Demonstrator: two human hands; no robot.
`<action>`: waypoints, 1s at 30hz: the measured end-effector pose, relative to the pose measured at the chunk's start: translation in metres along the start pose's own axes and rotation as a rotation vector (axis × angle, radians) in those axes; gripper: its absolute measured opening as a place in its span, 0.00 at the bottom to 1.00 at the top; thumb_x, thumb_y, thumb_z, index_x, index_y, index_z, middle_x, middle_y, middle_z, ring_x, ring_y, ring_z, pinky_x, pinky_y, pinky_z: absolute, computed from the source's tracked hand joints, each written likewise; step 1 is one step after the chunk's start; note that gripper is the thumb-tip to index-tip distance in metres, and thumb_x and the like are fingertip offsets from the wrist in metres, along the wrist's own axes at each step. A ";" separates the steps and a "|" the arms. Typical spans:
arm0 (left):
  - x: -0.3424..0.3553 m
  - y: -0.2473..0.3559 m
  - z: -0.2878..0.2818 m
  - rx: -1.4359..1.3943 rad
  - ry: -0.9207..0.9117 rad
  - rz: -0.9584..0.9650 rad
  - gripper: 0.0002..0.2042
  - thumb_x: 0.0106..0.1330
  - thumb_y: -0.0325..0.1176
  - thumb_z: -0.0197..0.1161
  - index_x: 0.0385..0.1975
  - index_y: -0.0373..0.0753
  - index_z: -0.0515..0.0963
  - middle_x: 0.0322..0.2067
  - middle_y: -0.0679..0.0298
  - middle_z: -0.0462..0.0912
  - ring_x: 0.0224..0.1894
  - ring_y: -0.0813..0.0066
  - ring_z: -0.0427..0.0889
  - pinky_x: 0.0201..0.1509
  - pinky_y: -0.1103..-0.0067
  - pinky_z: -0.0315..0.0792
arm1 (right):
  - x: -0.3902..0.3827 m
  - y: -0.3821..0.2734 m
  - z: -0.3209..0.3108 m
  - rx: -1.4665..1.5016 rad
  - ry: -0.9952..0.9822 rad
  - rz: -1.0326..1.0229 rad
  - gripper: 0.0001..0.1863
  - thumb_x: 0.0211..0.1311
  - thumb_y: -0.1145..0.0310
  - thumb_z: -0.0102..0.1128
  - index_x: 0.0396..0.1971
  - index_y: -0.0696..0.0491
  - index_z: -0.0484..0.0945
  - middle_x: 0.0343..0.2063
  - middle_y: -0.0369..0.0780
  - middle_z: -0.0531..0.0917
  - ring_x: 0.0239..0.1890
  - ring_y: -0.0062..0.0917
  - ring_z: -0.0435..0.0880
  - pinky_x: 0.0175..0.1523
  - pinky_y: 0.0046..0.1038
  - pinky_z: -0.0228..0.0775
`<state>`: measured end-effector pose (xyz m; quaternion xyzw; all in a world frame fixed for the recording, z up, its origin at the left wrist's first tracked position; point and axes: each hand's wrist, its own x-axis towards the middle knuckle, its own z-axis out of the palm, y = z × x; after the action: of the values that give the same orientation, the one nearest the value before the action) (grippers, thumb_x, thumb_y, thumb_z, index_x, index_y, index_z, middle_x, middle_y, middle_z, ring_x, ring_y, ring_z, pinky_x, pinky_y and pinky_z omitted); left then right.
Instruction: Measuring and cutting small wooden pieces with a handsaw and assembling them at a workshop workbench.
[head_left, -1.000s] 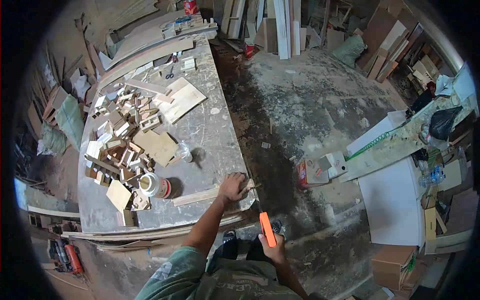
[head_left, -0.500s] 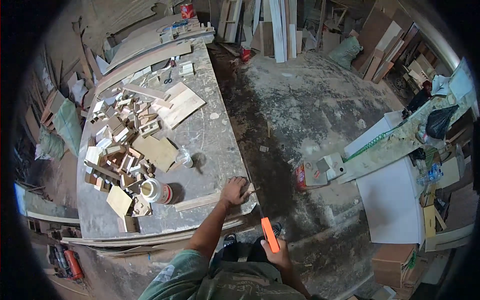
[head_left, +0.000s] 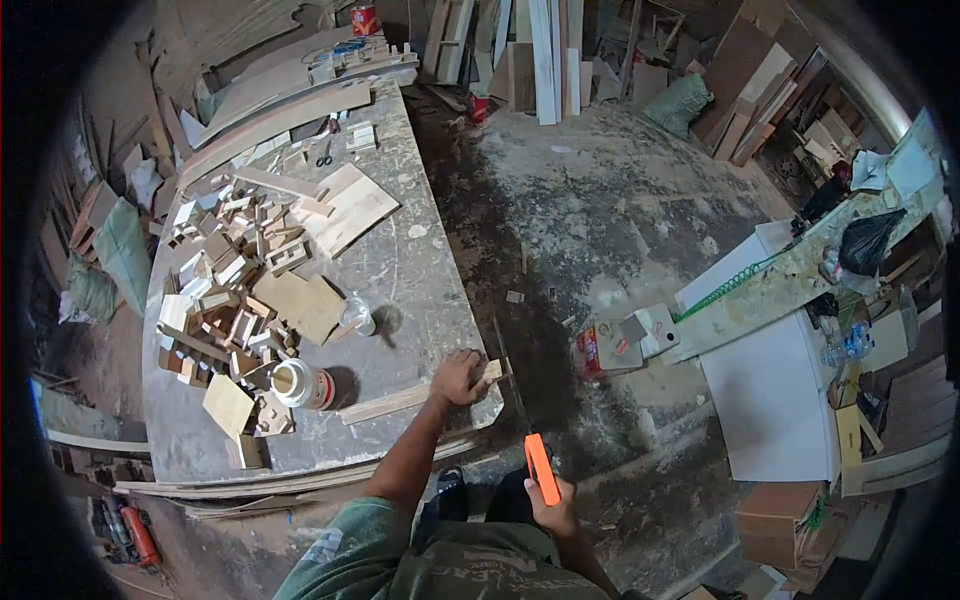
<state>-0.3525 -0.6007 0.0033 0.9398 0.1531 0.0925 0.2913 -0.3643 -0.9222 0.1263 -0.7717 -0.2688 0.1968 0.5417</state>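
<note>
My left hand [head_left: 459,378] presses down on a narrow wooden strip [head_left: 388,404] and holds it against the workbench [head_left: 415,300] near its front right corner. The strip's right end sticks out a little past my fingers, at the bench edge. In my right hand [head_left: 556,510] is a handsaw [head_left: 541,470], gripped by its orange handle. Its thin dark blade runs forward from the handle, beside the bench edge, and meets the strip's end. How deep the blade sits in the wood is too small to tell.
Left on the bench are a white tub [head_left: 303,384], a clear cup [head_left: 357,316], a heap of wood offcuts [head_left: 235,270] and a flat board [head_left: 350,212]. Scissors [head_left: 324,160] lie farther back. A red tin [head_left: 590,350] stands on the floor to the right.
The whole view has shifted slightly, so the bench sits a little farther left. My left hand still presses the strip, and my right hand still grips the saw, its handle nearly in the same place.
</note>
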 end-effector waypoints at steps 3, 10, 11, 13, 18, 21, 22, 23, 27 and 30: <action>-0.002 0.000 0.001 -0.011 0.030 0.015 0.26 0.53 0.48 0.65 0.47 0.38 0.72 0.45 0.52 0.76 0.50 0.49 0.74 0.52 0.60 0.67 | 0.001 0.014 0.002 -0.047 -0.005 0.094 0.12 0.61 0.65 0.66 0.27 0.59 0.78 0.14 0.38 0.74 0.17 0.23 0.72 0.24 0.29 0.64; 0.000 -0.002 -0.003 -0.116 0.019 0.026 0.26 0.55 0.50 0.66 0.46 0.37 0.74 0.45 0.50 0.78 0.49 0.48 0.74 0.52 0.59 0.67 | -0.002 0.017 0.002 -0.047 -0.018 0.043 0.13 0.60 0.64 0.66 0.26 0.58 0.77 0.15 0.37 0.75 0.18 0.22 0.73 0.25 0.29 0.65; -0.004 -0.004 -0.001 -0.113 0.022 0.022 0.26 0.55 0.50 0.66 0.46 0.37 0.74 0.45 0.50 0.78 0.49 0.48 0.74 0.52 0.59 0.67 | -0.003 0.019 0.003 -0.032 -0.026 0.061 0.13 0.60 0.64 0.66 0.26 0.58 0.77 0.15 0.37 0.75 0.18 0.22 0.74 0.25 0.29 0.65; -0.005 0.000 -0.001 -0.063 0.141 0.078 0.25 0.55 0.50 0.66 0.45 0.38 0.75 0.43 0.53 0.79 0.49 0.49 0.75 0.53 0.60 0.67 | -0.007 0.013 0.001 -0.016 -0.002 0.047 0.13 0.60 0.64 0.66 0.25 0.58 0.76 0.16 0.37 0.74 0.18 0.22 0.73 0.25 0.29 0.65; -0.001 0.010 -0.010 -0.107 0.044 0.006 0.23 0.53 0.47 0.67 0.44 0.38 0.75 0.42 0.52 0.78 0.48 0.49 0.75 0.55 0.61 0.66 | 0.000 0.013 -0.004 -0.055 -0.020 -0.019 0.14 0.61 0.64 0.65 0.24 0.58 0.74 0.14 0.38 0.72 0.17 0.26 0.72 0.24 0.29 0.65; -0.004 0.001 -0.002 -0.103 0.128 0.052 0.22 0.52 0.47 0.67 0.42 0.39 0.75 0.40 0.52 0.78 0.46 0.50 0.75 0.51 0.60 0.68 | 0.005 0.021 0.000 -0.042 -0.094 -0.012 0.14 0.61 0.65 0.65 0.23 0.58 0.74 0.14 0.39 0.72 0.17 0.27 0.73 0.24 0.30 0.65; -0.003 0.003 0.000 -0.091 0.122 0.030 0.23 0.51 0.47 0.67 0.42 0.38 0.75 0.39 0.52 0.78 0.47 0.50 0.75 0.51 0.60 0.68 | 0.003 0.024 0.002 -0.076 -0.088 0.037 0.14 0.61 0.64 0.65 0.23 0.57 0.74 0.15 0.40 0.73 0.18 0.28 0.74 0.25 0.31 0.65; -0.001 0.004 0.001 -0.093 0.120 0.033 0.23 0.51 0.47 0.67 0.42 0.38 0.75 0.39 0.52 0.78 0.47 0.50 0.75 0.51 0.60 0.68 | 0.002 0.026 0.002 -0.077 -0.085 0.039 0.14 0.61 0.64 0.65 0.23 0.57 0.74 0.15 0.40 0.73 0.18 0.28 0.74 0.25 0.31 0.65; -0.003 0.000 0.003 -0.107 0.087 0.025 0.22 0.52 0.46 0.67 0.43 0.37 0.75 0.41 0.52 0.78 0.48 0.49 0.75 0.52 0.62 0.69 | 0.001 0.015 0.005 -0.104 -0.085 0.008 0.12 0.61 0.65 0.65 0.25 0.57 0.75 0.16 0.40 0.73 0.19 0.27 0.75 0.26 0.30 0.66; -0.001 0.000 0.005 -0.121 0.110 0.041 0.22 0.52 0.45 0.67 0.42 0.37 0.75 0.40 0.51 0.78 0.47 0.48 0.75 0.51 0.62 0.69 | -0.001 0.017 0.003 -0.105 -0.069 -0.027 0.11 0.60 0.65 0.65 0.27 0.57 0.76 0.17 0.40 0.75 0.19 0.27 0.75 0.27 0.30 0.67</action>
<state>-0.3524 -0.6031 -0.0008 0.9169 0.1436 0.1590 0.3367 -0.3633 -0.9253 0.1095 -0.7881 -0.3077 0.2016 0.4936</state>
